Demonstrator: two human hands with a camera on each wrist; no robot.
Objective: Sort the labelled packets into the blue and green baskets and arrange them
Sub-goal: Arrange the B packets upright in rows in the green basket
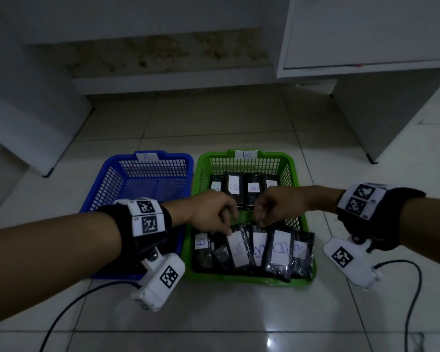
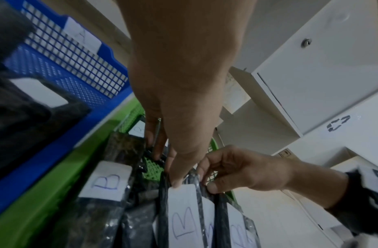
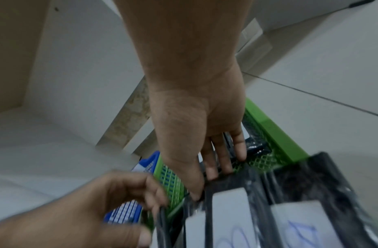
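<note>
A blue basket (image 1: 148, 171) tagged A and a green basket (image 1: 249, 282) tagged B stand side by side on the floor. The green one holds several black packets with white B labels, in a back row (image 1: 234, 186) and a front row. Both hands work over the front row. My left hand (image 1: 228, 228) (image 2: 169, 169) pinches the top edge of one labelled packet (image 1: 238, 250) (image 2: 184, 218). My right hand (image 1: 261, 221) (image 3: 205, 184) pinches the top of the neighbouring packet (image 1: 259, 247) (image 3: 230, 211). The far half of the blue basket shows no packets; my left arm hides its near half.
The baskets sit on pale floor tiles (image 1: 214, 118). White cabinets stand at the left (image 1: 31, 110) and the right (image 1: 366, 47), with a recess between them. Black cables (image 1: 69, 303) trail from both wrist cameras across the near floor.
</note>
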